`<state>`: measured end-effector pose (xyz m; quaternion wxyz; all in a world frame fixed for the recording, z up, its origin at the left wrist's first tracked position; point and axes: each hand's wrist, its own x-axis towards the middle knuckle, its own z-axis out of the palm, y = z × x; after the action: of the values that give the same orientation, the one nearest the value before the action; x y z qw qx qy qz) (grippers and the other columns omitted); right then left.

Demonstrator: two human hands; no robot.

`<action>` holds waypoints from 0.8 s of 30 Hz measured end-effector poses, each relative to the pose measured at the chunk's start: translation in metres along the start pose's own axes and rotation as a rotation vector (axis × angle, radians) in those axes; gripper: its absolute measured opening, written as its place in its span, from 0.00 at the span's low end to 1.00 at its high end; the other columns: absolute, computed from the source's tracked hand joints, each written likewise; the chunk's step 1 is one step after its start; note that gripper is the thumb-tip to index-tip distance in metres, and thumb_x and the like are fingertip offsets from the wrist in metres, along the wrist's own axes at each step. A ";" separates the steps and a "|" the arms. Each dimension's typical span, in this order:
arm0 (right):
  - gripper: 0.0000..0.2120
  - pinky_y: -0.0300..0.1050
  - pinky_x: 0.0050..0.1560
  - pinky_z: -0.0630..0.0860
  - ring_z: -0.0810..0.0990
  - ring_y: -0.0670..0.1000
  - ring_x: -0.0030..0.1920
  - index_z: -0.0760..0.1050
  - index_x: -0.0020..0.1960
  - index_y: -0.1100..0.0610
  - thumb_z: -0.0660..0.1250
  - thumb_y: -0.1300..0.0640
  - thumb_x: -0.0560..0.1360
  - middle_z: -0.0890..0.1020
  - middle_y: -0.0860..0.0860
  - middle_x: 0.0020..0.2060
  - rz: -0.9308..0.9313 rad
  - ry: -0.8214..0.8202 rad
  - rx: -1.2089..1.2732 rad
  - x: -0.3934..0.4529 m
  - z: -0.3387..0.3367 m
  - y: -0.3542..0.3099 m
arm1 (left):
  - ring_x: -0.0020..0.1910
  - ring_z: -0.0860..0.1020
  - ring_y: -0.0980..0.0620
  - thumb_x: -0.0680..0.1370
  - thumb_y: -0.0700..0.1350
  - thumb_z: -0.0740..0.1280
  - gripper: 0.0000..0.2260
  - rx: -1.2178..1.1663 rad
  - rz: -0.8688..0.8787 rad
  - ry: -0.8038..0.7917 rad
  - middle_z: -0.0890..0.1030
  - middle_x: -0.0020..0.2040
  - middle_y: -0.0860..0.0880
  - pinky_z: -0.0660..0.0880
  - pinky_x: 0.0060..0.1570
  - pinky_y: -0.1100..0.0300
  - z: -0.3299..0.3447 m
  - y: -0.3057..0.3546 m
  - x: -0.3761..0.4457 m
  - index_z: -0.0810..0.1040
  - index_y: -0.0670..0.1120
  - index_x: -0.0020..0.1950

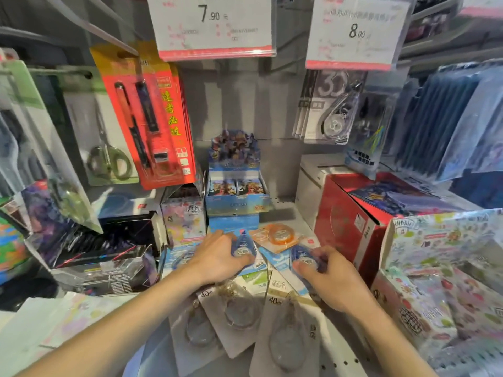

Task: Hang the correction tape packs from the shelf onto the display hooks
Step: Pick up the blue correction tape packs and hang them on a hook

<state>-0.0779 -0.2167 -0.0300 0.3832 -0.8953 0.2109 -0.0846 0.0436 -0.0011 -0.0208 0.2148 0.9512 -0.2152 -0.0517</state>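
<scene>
Both hands reach into loose correction tape packs on the grey perforated metal shelf (280,213), lower centre.
Left hand (217,257) curls around a blue blister-carded correction tape pack (243,247); right hand (330,278) pinches another blue carded pack (306,258); an orange carded pack (280,236) lies between, just behind.

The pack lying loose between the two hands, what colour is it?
Orange pack, clearest in the head view.

Blue correction tape packs (243,247) & (306,258), orange pack (280,236), grey packs (287,341); red box (345,227); red pen card (152,118) w/ yellow lettering
</scene>
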 end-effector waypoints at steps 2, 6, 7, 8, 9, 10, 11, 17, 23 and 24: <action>0.16 0.50 0.50 0.80 0.83 0.49 0.46 0.73 0.51 0.47 0.77 0.42 0.72 0.84 0.50 0.49 -0.004 0.024 0.028 -0.003 -0.003 -0.003 | 0.48 0.75 0.48 0.75 0.59 0.74 0.16 -0.056 0.023 -0.022 0.78 0.47 0.47 0.74 0.54 0.52 -0.002 -0.002 -0.002 0.76 0.49 0.48; 0.28 0.53 0.59 0.82 0.85 0.54 0.54 0.77 0.63 0.55 0.81 0.44 0.69 0.82 0.55 0.59 0.018 0.010 0.092 -0.008 -0.015 -0.006 | 0.59 0.80 0.46 0.75 0.57 0.75 0.21 -0.127 0.029 -0.015 0.82 0.56 0.47 0.74 0.54 0.54 -0.001 -0.006 -0.002 0.82 0.46 0.61; 0.31 0.55 0.59 0.82 0.85 0.55 0.55 0.76 0.66 0.56 0.81 0.44 0.68 0.82 0.56 0.60 0.023 -0.005 0.107 -0.011 -0.017 -0.007 | 0.61 0.79 0.46 0.76 0.59 0.74 0.23 -0.118 0.017 -0.018 0.80 0.59 0.48 0.73 0.52 0.55 -0.001 -0.007 0.000 0.80 0.47 0.64; 0.33 0.56 0.59 0.83 0.85 0.56 0.55 0.76 0.67 0.56 0.82 0.45 0.68 0.81 0.57 0.61 0.025 -0.016 0.115 -0.014 -0.019 -0.008 | 0.62 0.78 0.46 0.76 0.62 0.71 0.25 -0.112 -0.001 -0.029 0.78 0.62 0.48 0.71 0.51 0.56 0.000 -0.008 0.001 0.78 0.48 0.67; 0.34 0.56 0.59 0.83 0.86 0.56 0.55 0.76 0.68 0.56 0.82 0.45 0.68 0.81 0.56 0.61 0.025 -0.020 0.115 -0.018 -0.019 -0.008 | 0.63 0.77 0.45 0.77 0.64 0.69 0.26 -0.103 -0.018 -0.047 0.76 0.65 0.47 0.70 0.50 0.56 0.000 -0.008 0.003 0.76 0.50 0.69; 0.34 0.55 0.58 0.83 0.86 0.56 0.54 0.76 0.69 0.56 0.82 0.45 0.68 0.80 0.56 0.62 0.019 -0.015 0.109 -0.021 -0.020 -0.008 | 0.63 0.77 0.45 0.78 0.65 0.67 0.27 -0.080 -0.031 -0.063 0.74 0.67 0.46 0.70 0.50 0.55 0.001 -0.009 0.005 0.73 0.51 0.71; 0.32 0.51 0.56 0.84 0.86 0.55 0.52 0.75 0.68 0.55 0.81 0.45 0.69 0.80 0.56 0.61 0.011 -0.005 0.108 -0.023 -0.021 -0.008 | 0.63 0.77 0.44 0.78 0.66 0.65 0.28 -0.047 -0.039 -0.074 0.73 0.68 0.46 0.70 0.50 0.55 0.002 -0.009 0.007 0.72 0.51 0.72; 0.20 0.34 0.38 0.80 0.85 0.42 0.41 0.74 0.61 0.52 0.79 0.55 0.73 0.84 0.44 0.47 -0.055 0.066 0.160 -0.040 -0.034 -0.008 | 0.55 0.78 0.45 0.81 0.65 0.62 0.25 -0.015 -0.067 -0.083 0.79 0.60 0.45 0.68 0.44 0.54 0.002 -0.003 0.017 0.72 0.50 0.70; 0.35 0.43 0.53 0.79 0.83 0.42 0.50 0.68 0.75 0.54 0.79 0.54 0.73 0.82 0.43 0.54 -0.082 0.094 0.269 -0.043 -0.037 -0.011 | 0.71 0.73 0.43 0.72 0.58 0.79 0.39 -0.312 -0.133 -0.070 0.69 0.75 0.43 0.72 0.62 0.53 0.003 -0.006 0.024 0.67 0.44 0.76; 0.35 0.42 0.53 0.80 0.83 0.41 0.50 0.68 0.76 0.54 0.79 0.53 0.73 0.82 0.42 0.54 -0.078 0.094 0.283 -0.041 -0.036 -0.012 | 0.74 0.71 0.42 0.70 0.57 0.81 0.44 -0.355 -0.148 -0.066 0.66 0.77 0.43 0.71 0.66 0.52 0.002 -0.005 0.023 0.65 0.44 0.79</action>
<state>-0.1221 -0.2147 0.0045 0.4918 -0.8349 0.1795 -0.1700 0.0663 -0.0079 -0.0253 0.3676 0.9094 -0.1391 -0.1359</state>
